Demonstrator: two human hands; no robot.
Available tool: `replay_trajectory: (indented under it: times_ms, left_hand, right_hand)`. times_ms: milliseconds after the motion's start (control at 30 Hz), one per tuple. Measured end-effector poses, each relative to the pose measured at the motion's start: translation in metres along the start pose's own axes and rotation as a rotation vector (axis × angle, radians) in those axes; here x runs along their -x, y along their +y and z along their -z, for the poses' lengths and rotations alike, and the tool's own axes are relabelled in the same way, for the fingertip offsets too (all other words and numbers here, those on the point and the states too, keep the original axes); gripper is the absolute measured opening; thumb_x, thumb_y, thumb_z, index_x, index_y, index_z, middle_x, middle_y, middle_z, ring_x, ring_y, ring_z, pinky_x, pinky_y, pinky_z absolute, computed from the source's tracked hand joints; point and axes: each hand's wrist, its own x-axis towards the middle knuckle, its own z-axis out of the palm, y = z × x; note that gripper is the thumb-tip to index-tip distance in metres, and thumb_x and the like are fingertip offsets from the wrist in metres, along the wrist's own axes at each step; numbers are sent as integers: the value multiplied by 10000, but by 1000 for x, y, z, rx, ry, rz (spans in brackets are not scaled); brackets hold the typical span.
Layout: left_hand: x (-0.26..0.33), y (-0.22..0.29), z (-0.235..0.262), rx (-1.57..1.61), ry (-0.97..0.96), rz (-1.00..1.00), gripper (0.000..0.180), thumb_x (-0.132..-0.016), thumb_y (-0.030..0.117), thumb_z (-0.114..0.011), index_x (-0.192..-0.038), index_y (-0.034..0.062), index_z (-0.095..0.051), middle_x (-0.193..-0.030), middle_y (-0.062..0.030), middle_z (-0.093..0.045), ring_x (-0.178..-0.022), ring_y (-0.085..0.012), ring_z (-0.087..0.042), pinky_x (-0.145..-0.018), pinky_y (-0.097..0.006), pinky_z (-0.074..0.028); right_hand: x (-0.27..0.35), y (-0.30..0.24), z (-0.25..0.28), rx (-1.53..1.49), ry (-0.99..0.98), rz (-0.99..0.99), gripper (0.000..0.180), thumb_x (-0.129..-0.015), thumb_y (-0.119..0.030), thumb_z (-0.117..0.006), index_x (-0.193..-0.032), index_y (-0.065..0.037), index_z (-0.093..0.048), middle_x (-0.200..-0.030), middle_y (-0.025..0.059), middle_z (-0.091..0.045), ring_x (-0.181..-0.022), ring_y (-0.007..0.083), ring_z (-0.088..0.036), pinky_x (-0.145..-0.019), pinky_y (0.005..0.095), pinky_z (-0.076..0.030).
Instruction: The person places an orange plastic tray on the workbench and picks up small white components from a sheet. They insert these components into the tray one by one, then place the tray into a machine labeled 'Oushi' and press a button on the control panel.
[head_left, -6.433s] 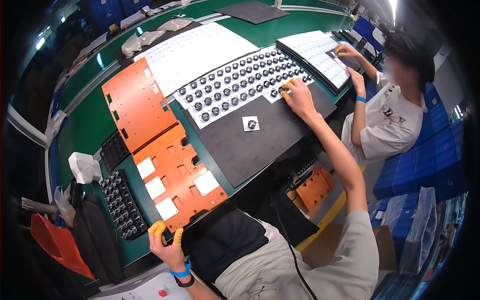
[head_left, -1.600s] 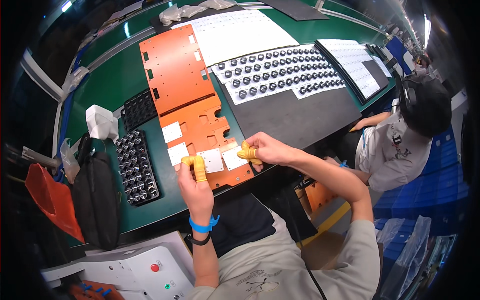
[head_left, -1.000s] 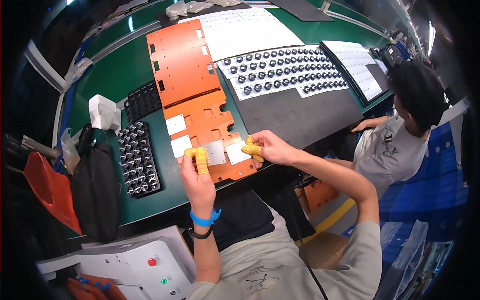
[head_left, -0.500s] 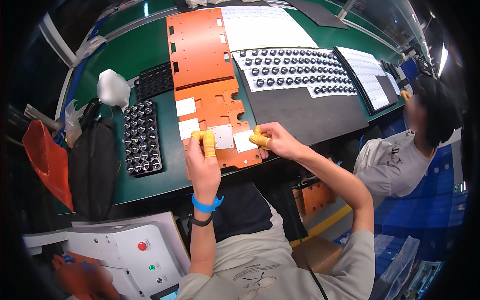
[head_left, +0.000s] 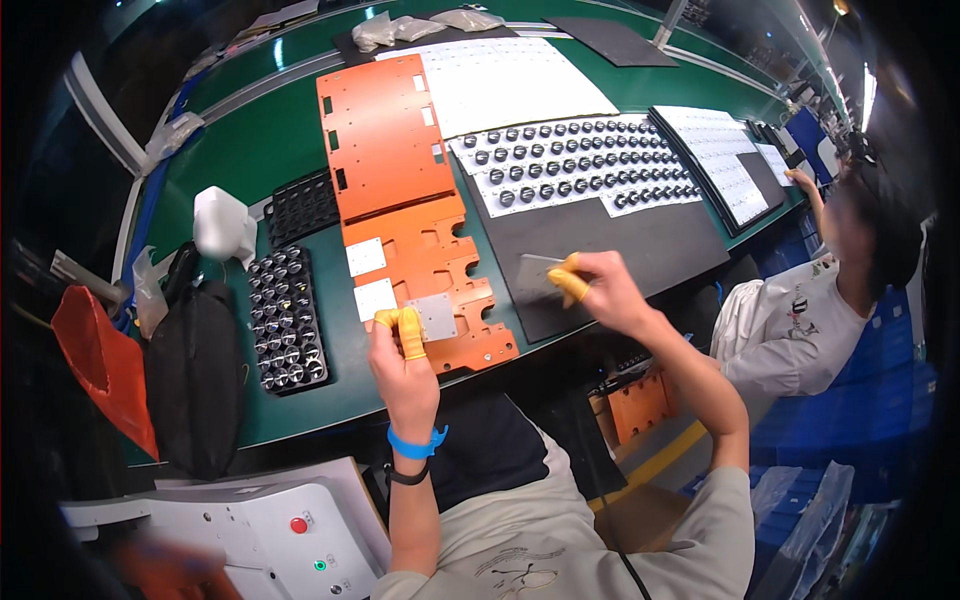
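Note:
My left hand (head_left: 402, 362), with yellow finger cots on thumb and forefinger, pinches a small grey-white square plate (head_left: 436, 316) over the lower end of a notched orange panel (head_left: 440, 240). Further right, my right hand (head_left: 605, 290), also in yellow cots, grips another thin square plate (head_left: 541, 259) by its edge. That plate is tilted and looks slightly blurred above a black mat (head_left: 640, 245). Two more white square plates, an upper one (head_left: 366, 257) and a lower one (head_left: 374, 299), lie along the panel's left side.
Rows of black knobs (head_left: 580, 160) stand on white plates at the back right. A black tray of round parts (head_left: 287, 320), a white device (head_left: 222, 225) and a black bag (head_left: 197, 380) are on the left. A co-worker (head_left: 800, 310) sits at right.
My right hand has lifted its plate off the orange panel and carried it right, over the black mat. My left hand still holds its plate at the panel.

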Motion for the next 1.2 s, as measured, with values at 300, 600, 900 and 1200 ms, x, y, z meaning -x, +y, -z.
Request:
replay_trajectory:
  times_ms: [300, 600, 900, 1200]
  left_hand:
    - [1, 4, -1, -11, -34, -36, 211, -1056, 128, -524, -931, -41, -520, -893, -103, -486, -725, -170, -483, -672, -320, -443]
    - [1, 0, 1, -115, -59, -20, 186, -1072, 145, -504, -1028, -32, -539, -879, -43, -586, -827, -96, -515, -737, -273, -457]
    - [1, 4, 0, -138, -38, -73, 191, -1069, 142, -506, -1049, -44, -547, -884, -78, -614, -823, -111, -547, -737, -297, -474]
    - [1, 6, -4, -116, 14, -70, 227, -1050, 145, -538, -925, -44, -541, -756, -124, -545, -675, -203, -489, -643, -349, -439]
  right_hand:
    - [19, 70, 78, 946, 239, 384, 270, -775, -8, -677, -1036, -51, -730, -1031, 94, -674, -886, 284, -643, -774, 397, -543]
    - [4, 63, 67, 782, 277, 260, 275, -798, -155, -788, -1041, -50, -713, -1232, 118, -634, -1142, 340, -575, -999, 432, -462]
    - [-27, 102, 80, 891, 457, 211, 207, -821, -140, -763, -1005, -49, -736, -1310, 147, -607, -1223, 349, -535, -1053, 453, -421]
    - [-40, 111, 82, 800, 479, 91, 244, -846, -162, -760, -1059, -43, -742, -1314, 177, -603, -1243, 364, -531, -1068, 463, -416]
